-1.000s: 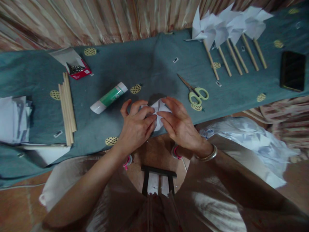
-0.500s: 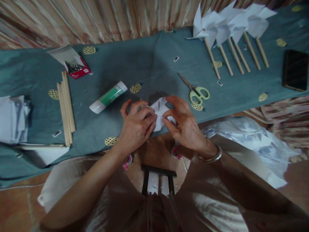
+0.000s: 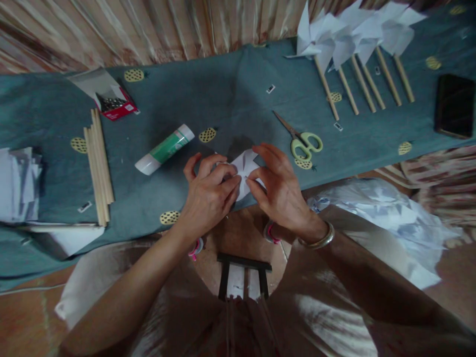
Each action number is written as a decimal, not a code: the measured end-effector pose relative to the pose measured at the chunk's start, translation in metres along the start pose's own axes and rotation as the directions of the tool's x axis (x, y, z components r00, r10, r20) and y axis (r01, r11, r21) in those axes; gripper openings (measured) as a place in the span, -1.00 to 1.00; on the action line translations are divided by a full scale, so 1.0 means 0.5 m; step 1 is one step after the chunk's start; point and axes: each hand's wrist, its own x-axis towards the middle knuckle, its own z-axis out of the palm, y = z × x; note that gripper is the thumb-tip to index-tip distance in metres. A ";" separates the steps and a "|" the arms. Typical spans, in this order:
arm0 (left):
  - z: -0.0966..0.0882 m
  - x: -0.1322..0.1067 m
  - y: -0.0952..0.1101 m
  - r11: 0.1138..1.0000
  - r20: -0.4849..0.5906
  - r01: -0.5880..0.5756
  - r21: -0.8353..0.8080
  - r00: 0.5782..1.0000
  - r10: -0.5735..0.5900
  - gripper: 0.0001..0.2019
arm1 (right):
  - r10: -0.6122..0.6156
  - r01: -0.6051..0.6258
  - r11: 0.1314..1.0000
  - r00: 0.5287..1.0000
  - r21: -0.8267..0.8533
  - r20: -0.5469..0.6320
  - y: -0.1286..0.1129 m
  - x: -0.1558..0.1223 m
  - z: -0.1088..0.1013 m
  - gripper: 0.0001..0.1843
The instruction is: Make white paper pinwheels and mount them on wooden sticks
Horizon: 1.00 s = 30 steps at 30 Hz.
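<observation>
A small white paper pinwheel [image 3: 245, 168], cut and partly folded, lies between my hands at the table's near edge. My left hand [image 3: 211, 186] is closed on its left side, thumb and forefinger pressing near its middle. From the right, my right hand [image 3: 280, 186] pinches a paper flap between thumb and forefinger, close to the centre. My fingers hide parts of the paper. Just left of my left hand lies a green and white glue stick [image 3: 165, 149]. Beyond my right hand are scissors with light green handles [image 3: 307, 144].
Several white pinwheels on wooden sticks [image 3: 357, 37] lie at the back right, with a phone [image 3: 455, 106] beyond. On the left are a red box of metal pins [image 3: 115, 104], wooden sticks [image 3: 98, 168] and stacked paper [image 3: 18, 183]. A plastic bag [image 3: 379, 213] sits below the table's right edge.
My right hand has moved slightly left, its thumb and forefinger now nearer the middle of the paper. My left hand keeps its hold. The view has shifted a little.
</observation>
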 end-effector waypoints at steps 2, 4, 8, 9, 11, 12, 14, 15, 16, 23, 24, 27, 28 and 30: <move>0.000 0.000 0.000 1.000 -0.003 -0.009 0.008 1.000 0.009 -0.87 | -0.003 0.003 1.000 1.000 -0.016 -0.005 0.001 0.000 0.001 -0.78; 0.001 -0.001 -0.001 1.000 -0.004 -0.010 0.012 1.000 0.010 -0.87 | -0.009 0.009 1.000 1.000 -0.028 -0.015 0.002 0.001 0.003 -0.79; 0.003 -0.002 -0.001 1.000 -0.005 0.000 -0.001 1.000 0.000 -0.86 | -0.018 0.017 0.999 0.999 -0.039 -0.035 0.004 0.001 0.006 -0.82; 0.004 -0.002 -0.001 1.000 -0.002 0.004 -0.008 1.000 -0.004 -0.86 | -0.022 0.020 0.999 0.999 -0.042 -0.040 0.004 0.001 0.007 -0.83; 0.005 -0.002 -0.001 1.000 0.016 0.019 -0.019 1.000 -0.018 -0.84 | -0.035 0.033 0.998 0.998 -0.049 -0.045 0.005 0.002 0.007 -0.84; 0.005 -0.002 -0.001 0.999 0.022 0.025 -0.023 0.999 -0.025 -0.84 | -0.041 0.038 0.998 0.998 -0.051 -0.047 0.005 0.002 0.007 -0.85; 0.005 -0.002 -0.001 0.999 0.029 0.031 -0.025 0.999 -0.031 -0.83 | -0.041 0.039 0.998 0.998 -0.041 -0.049 0.005 0.004 0.007 -0.84; 0.005 -0.002 -0.001 0.999 0.031 0.031 -0.025 0.999 -0.030 -0.82 | -0.037 0.036 0.999 0.998 -0.032 -0.050 0.005 0.004 0.007 -0.84; 0.004 -0.002 -0.001 0.999 0.034 0.032 -0.022 0.999 -0.031 -0.82 | -0.031 0.030 0.999 0.998 -0.022 -0.049 0.004 0.005 0.006 -0.83; -0.004 0.000 0.002 0.998 0.071 0.045 -0.036 0.997 -0.043 -0.80 | -0.001 0.001 1.000 1.000 -0.012 -0.012 0.002 0.007 0.002 -0.84; -0.005 0.000 0.002 0.998 0.074 0.053 -0.045 0.996 -0.050 -0.80 | 0.004 -0.004 1.000 1.000 -0.008 -0.010 0.002 0.007 0.001 -0.85; -0.006 0.001 0.002 0.995 0.094 0.075 -0.073 0.993 -0.068 -0.81 | 0.020 -0.020 1.000 1.000 0.004 0.002 0.004 0.008 0.000 -0.86; -0.007 0.001 0.002 0.994 0.098 0.080 -0.079 0.993 -0.072 -0.82 | 0.021 -0.022 1.000 1.000 0.001 0.005 0.005 0.007 0.000 -0.86; -0.008 0.002 0.003 0.993 0.100 0.082 -0.083 0.992 -0.073 -0.83 | 0.014 -0.014 1.000 1.000 -0.011 -0.002 0.006 0.007 0.001 -0.87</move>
